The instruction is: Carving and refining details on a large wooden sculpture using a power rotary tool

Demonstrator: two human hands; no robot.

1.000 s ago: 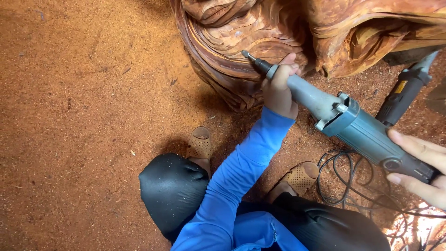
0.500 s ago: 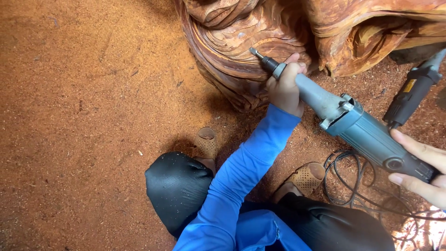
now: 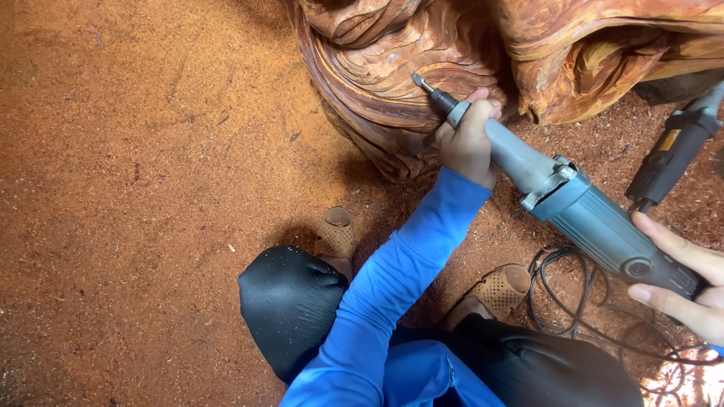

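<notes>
A long grey-blue die grinder points up and left, its small bit touching a carved reddish wood piece with wavy grooves. My left hand, in a blue sleeve, wraps around the grinder's slim metal neck just behind the bit. My right hand holds the rear of the grinder's body at the right edge of the view. I am crouched, with black trousers and both knees below the tool.
A second black power tool lies on the ground at the right. A coiled black cable lies by my right foot. Perforated tan shoes rest on ground covered in reddish sawdust.
The grinder and both hands have stayed on the wood; the bit sits at nearly the same spot on the carved grooves, with the view shifting slightly.
</notes>
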